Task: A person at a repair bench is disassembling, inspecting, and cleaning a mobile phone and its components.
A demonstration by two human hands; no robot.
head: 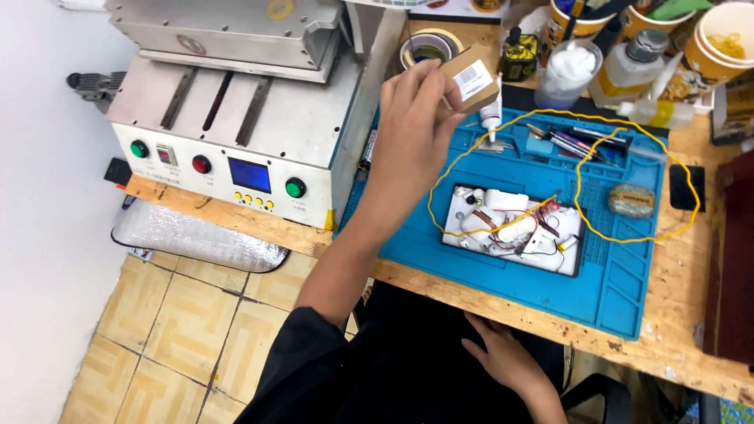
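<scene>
Pinching a small cardboard box [471,78] in our left hand [412,129], fingers pressed on its side, we hold it lifted over the far-left corner of the blue mat [620,290]. Right hand [506,357] rests spread on our lap, below the bench's near edge. An opened white device [514,228] lies mid-mat, wiring exposed, circled by a yellow wire [581,180]; reassembly looks not yet done.

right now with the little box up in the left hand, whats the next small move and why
Probably lower the small cardboard box onto the blue mat. The left hand holds it raised over the mat's far edge, the right hand rests in the lap, and the opened white device lies unattended.
</scene>
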